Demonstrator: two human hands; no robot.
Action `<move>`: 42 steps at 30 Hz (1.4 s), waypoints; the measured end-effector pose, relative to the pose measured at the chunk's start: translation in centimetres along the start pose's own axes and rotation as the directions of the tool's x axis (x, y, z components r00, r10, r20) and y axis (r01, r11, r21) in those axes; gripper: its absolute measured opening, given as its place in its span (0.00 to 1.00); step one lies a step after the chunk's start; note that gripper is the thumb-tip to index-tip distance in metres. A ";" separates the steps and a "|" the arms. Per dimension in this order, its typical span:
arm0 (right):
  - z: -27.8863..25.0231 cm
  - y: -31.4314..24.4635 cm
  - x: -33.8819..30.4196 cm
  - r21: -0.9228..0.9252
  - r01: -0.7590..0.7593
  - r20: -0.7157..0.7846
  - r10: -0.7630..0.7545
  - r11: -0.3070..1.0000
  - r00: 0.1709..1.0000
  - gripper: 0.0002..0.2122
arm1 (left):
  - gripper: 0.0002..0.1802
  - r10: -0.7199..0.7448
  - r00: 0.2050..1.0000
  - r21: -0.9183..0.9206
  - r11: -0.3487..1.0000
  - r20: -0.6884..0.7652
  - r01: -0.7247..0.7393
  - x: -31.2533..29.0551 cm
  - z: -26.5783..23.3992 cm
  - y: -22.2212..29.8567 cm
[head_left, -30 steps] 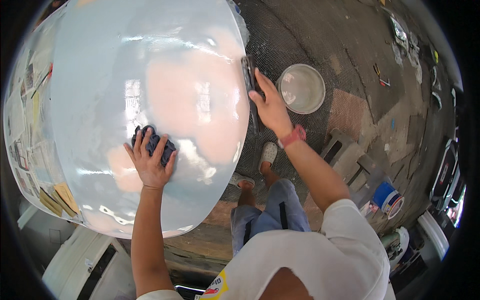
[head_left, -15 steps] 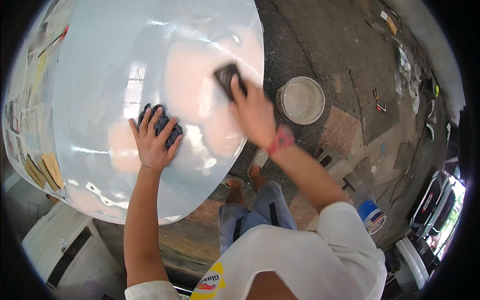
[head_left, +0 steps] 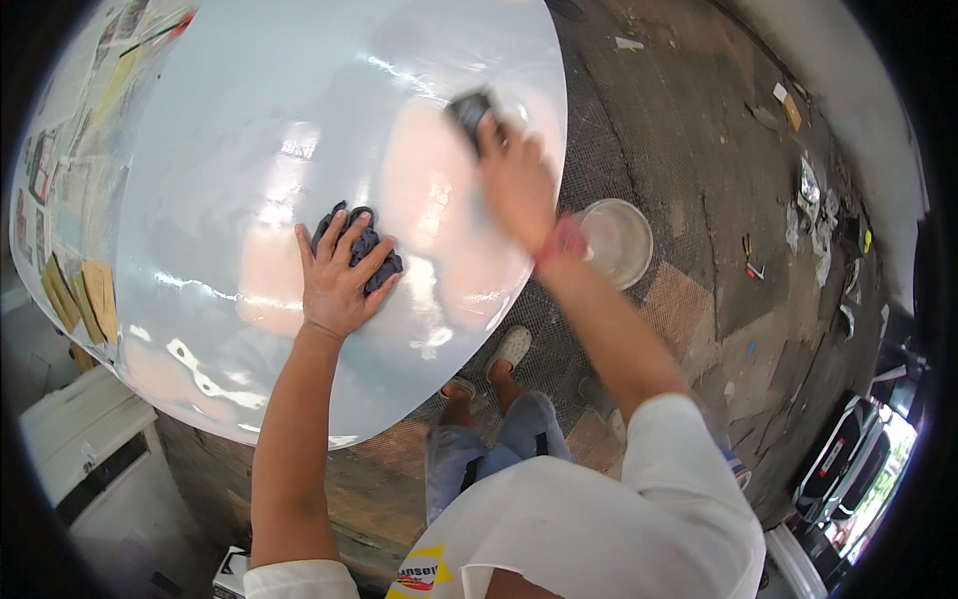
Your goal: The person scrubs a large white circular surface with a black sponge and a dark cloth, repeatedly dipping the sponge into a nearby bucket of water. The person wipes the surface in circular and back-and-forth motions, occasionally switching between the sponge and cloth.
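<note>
A large glossy pale blue-grey vehicle panel (head_left: 210,170) with pinkish patches curves out in front of me. It looks wet and reflects light. My left hand (head_left: 334,290) rests on it with fingers spread over a crumpled dark cloth (head_left: 391,265), pressing the cloth to the surface. Farther out and to the right, my right hand (head_left: 517,190) grips a dark rectangular block (head_left: 469,115), probably a sanding block, against the panel by a pink patch. Motion blurs the block, and its underside is hidden.
A round pail (head_left: 621,240) of cloudy liquid stands on the floor right of the panel, partly behind my right wrist. Newspaper sheets (head_left: 75,130) and brown cardboard strips (head_left: 98,299) line the left side. Pliers-like tools (head_left: 751,262) and scraps lie on the right floor.
My right hand has slid the block away from me across the panel. My left hand keeps its place on the cloth. The whole view has shifted, so the panel appears farther right.
</note>
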State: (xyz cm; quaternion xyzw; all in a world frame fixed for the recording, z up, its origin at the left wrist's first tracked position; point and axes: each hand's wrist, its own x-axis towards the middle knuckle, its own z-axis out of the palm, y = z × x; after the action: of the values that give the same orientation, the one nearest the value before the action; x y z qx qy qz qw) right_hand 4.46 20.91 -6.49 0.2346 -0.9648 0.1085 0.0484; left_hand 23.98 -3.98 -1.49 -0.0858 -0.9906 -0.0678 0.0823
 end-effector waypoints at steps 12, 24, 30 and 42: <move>-1.8 1.4 9.4 0.006 -0.125 -0.058 0.125 0.992 0.990 0.32 | 0.23 -0.011 1.000 -0.051 0.999 -0.021 0.010 0.9 -0.5 0.8; -3.8 -3.8 6.0 0.071 -0.130 0.114 0.121 0.989 0.986 0.33 | 0.22 -0.025 0.999 -0.149 0.989 -0.035 0.020 0.6 -1.5 -1.0; -0.3 -10.6 -0.9 0.504 -0.072 -0.129 0.157 0.861 0.979 0.28 | 0.14 -0.194 0.980 -0.316 0.928 0.033 0.194 9.5 -6.6 1.4; -4.7 -5.2 11.0 -0.049 -0.337 0.072 0.340 0.940 0.938 0.31 | 0.17 -0.114 0.985 -0.139 0.986 -0.132 0.095 4.7 -6.8 -8.5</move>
State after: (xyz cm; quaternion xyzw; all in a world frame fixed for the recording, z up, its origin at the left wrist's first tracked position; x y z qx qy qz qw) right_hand -2.65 12.67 0.63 0.0685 -0.9937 0.0885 -0.0049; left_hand 18.92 -12.51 4.97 -0.0339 -0.9788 -0.1434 0.1419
